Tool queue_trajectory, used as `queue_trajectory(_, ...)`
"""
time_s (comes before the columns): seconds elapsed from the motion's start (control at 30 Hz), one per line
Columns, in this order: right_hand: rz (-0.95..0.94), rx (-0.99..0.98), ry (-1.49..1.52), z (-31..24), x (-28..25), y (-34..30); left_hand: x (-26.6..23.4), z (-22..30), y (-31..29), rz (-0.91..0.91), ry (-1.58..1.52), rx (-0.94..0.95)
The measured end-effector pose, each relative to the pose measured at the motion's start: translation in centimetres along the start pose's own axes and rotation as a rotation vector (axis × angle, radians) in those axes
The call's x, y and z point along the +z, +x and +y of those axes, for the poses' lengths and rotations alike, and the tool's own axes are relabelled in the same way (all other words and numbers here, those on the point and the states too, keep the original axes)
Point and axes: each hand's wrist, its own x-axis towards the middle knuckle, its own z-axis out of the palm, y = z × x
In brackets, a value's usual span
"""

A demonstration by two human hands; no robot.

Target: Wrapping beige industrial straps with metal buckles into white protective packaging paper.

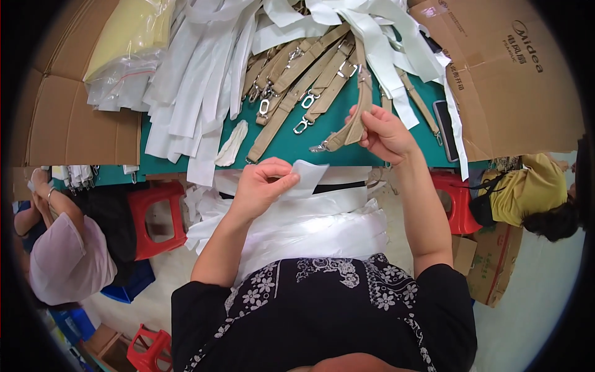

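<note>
Only the head view to go on here. Seeing a buckled tan strap (365, 93) pinched in the right hand (385, 131), just right of centre, thumb and fingers closed on it. Runs mostly up-and-down from upper centre, then bends off toward lower left, ending in a silver clasp (320, 147) around mid-frame. So, long axis near vertical, with a kink toward the left hand (266, 186).

As for that one: down and left of the clasp, well apart from the right, clamping a small white slip (311, 176) between thumb and fingers. Angled up and rightward, just below the clasp. Looks apart from it, but can't judge depth. Would call it close on which hand is nearer to the clasp, maybe the left by a hair.

Also spotting more straps (279, 119) fanned across the green table (280, 145) at upper centre, mostly slanting from upper right to lower left.
</note>
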Motion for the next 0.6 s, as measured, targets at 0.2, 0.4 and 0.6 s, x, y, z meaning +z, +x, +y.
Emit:
queue_trajectory(0.2, 0.012, -0.216, -0.159, -1.5, 2.3, -0.6, 0.0, -0.5, 0.1, 0.004, -0.026, 0.072)
queue_trajectory(0.4, 0.024, -0.158, -0.252, -1.0, 4.0, 0.1, 0.4, -0.2, 0.3, 0.06, 0.04, 0.061)
queue_trajectory(0.6, 0.072, -0.141, -0.357, -0.7, 4.1, 0.4, 0.3, -0.3, 0.4, 0.067, 0.078, 0.068)
